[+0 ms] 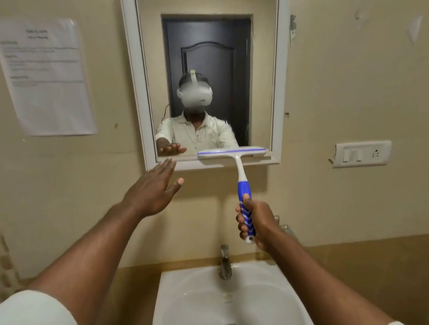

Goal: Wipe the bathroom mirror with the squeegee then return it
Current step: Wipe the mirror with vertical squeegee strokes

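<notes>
A white-framed mirror (274,58) hangs on the beige wall above the sink. My right hand (255,221) grips the lower end of the blue and white squeegee (241,175) handle. The squeegee's wide white blade lies across the mirror's bottom right edge, at the lower frame. My left hand (155,192) is held out flat with fingers apart, just below the mirror's lower left corner, holding nothing. I cannot tell whether it touches the wall. The glass reflects a person in a light shirt and a dark door.
A white sink (169,299) with a metal tap (225,263) sits directly below my hands. A paper notice (45,76) is stuck on the wall at left. A switch and socket plate (362,153) is on the wall at right.
</notes>
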Tool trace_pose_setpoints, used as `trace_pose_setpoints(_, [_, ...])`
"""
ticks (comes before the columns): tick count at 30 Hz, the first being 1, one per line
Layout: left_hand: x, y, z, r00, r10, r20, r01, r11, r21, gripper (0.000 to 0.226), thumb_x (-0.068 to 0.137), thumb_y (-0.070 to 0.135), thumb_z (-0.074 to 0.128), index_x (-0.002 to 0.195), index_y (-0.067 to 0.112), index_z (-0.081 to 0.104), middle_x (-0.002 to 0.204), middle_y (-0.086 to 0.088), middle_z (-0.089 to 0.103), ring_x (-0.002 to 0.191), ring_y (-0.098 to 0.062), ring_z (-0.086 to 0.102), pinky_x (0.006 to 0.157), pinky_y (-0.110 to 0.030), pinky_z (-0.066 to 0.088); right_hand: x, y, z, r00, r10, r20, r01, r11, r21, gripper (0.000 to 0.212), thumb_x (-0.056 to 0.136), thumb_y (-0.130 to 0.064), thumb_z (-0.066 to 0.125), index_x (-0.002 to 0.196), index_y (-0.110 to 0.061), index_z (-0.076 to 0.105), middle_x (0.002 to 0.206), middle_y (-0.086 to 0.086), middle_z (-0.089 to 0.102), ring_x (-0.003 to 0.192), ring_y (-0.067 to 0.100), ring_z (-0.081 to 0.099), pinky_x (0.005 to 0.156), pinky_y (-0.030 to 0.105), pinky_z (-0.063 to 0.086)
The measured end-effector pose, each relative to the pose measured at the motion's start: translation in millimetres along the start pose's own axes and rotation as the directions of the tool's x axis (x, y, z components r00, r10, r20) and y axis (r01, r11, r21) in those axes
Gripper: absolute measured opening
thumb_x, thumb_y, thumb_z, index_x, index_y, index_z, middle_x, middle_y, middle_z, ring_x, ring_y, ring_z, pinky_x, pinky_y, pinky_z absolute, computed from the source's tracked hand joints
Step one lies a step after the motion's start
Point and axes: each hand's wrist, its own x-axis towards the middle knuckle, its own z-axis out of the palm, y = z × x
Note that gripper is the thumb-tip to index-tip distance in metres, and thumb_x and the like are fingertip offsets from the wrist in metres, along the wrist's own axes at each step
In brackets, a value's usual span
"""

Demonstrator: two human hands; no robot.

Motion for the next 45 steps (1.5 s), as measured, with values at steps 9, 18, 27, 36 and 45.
trace_pose_setpoints(9, [18, 3, -37, 0.99, 0.052, -0.135, -0.054, 0.998, -0.01, 0.065, 0.095, 0.05, 0.029, 0.149, 0.022, 0.007, 0.159, 0.005, 0.007, 0.145, -0.007, 0.006, 0.118, -0.033, 0.01, -8, -16, 5, 0.999, 0.004, -0.034, -0.005, 1.0, -0.031, 0.039, 0.094, -0.04, 0.041, 0.069, -0.011, 0.052, 0.045, 0.001, 0.045, 0.035, 0.015, 0.035, 0.04, 0.019, 0.028])
trace_pose_setpoints(18, [66, 22, -106, 0.959, 0.132, -0.249, -0.129, 0.991, 0.031, 0.065, 0.094, 0.053, 0.028, 0.149, 0.028, 0.003, 0.159, 0.009, 0.004, 0.145, -0.007, 0.005, 0.117, -0.032, 0.009, 4, -155, 31, 0.927, -0.368, 0.076, 0.37, 0.929, -0.015, 0.037, 0.097, -0.036, 0.037, 0.073, -0.012, 0.053, 0.049, -0.001, 0.045, 0.037, 0.011, 0.036, 0.037, 0.02, 0.031])
trace_pose_setpoints(27, [98, 36, -150, 0.92, 0.208, -0.331, -0.185, 0.978, 0.1, 0.065, 0.094, 0.052, 0.029, 0.149, 0.027, 0.005, 0.159, 0.008, 0.004, 0.144, -0.005, 0.002, 0.114, -0.025, 0.004, 12, -309, 56, 0.811, -0.579, 0.089, 0.575, 0.816, 0.064, 0.04, 0.098, -0.037, 0.036, 0.068, -0.015, 0.051, 0.052, -0.003, 0.042, 0.039, 0.01, 0.036, 0.04, 0.021, 0.033])
trace_pose_setpoints(36, [106, 19, -152, 0.928, 0.191, -0.319, -0.16, 0.979, 0.123, 0.086, 0.073, 0.072, 0.01, 0.148, 0.031, 0.0, 0.158, 0.011, 0.0, 0.135, 0.004, -0.005, 0.11, -0.022, 0.001, 38, -326, 65, 0.809, -0.578, 0.107, 0.569, 0.815, 0.109, 0.04, 0.098, -0.037, 0.035, 0.069, -0.014, 0.049, 0.05, -0.002, 0.041, 0.041, 0.012, 0.037, 0.045, 0.023, 0.035])
trace_pose_setpoints(45, [116, 18, -139, 0.92, 0.213, -0.329, -0.178, 0.975, 0.132, 0.067, 0.092, 0.055, 0.026, 0.148, 0.028, 0.003, 0.159, 0.009, 0.004, 0.128, 0.008, -0.004, 0.106, -0.02, 0.002, 57, -324, 63, 0.813, -0.575, 0.094, 0.567, 0.818, 0.099, 0.039, 0.098, -0.036, 0.035, 0.071, -0.013, 0.051, 0.048, -0.001, 0.044, 0.044, 0.013, 0.039, 0.05, 0.027, 0.036])
